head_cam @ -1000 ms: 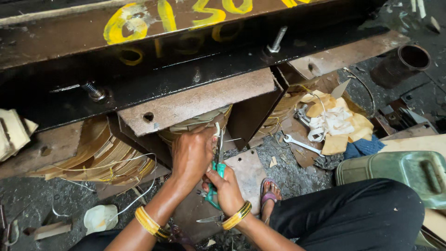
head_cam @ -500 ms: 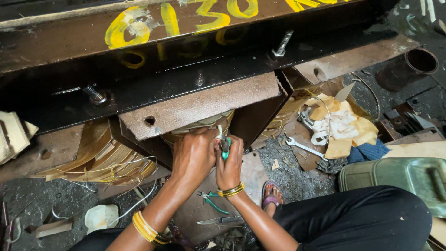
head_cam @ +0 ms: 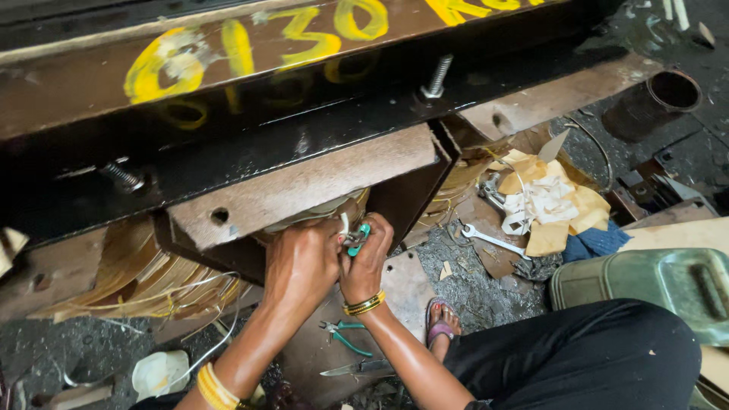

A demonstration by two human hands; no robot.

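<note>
With both hands gripping, the right hand holding the small teal-handled tool and the left hand pinching the pale yellowish coil windings at its 12 o'clock, a slip could nick fingers or insulation.

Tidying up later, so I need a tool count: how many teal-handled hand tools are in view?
2: one teal-handled tool gripped in the right hand under the plate; pliers lying on the floor board below the wrists. Others may be hidden.

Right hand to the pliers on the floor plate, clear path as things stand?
Probably yes. The pliers lie uncovered on the plate just below the right hand, with nothing between them. But that hand is gripping a green-handled tool up at the coil, so it isn't free.
</note>
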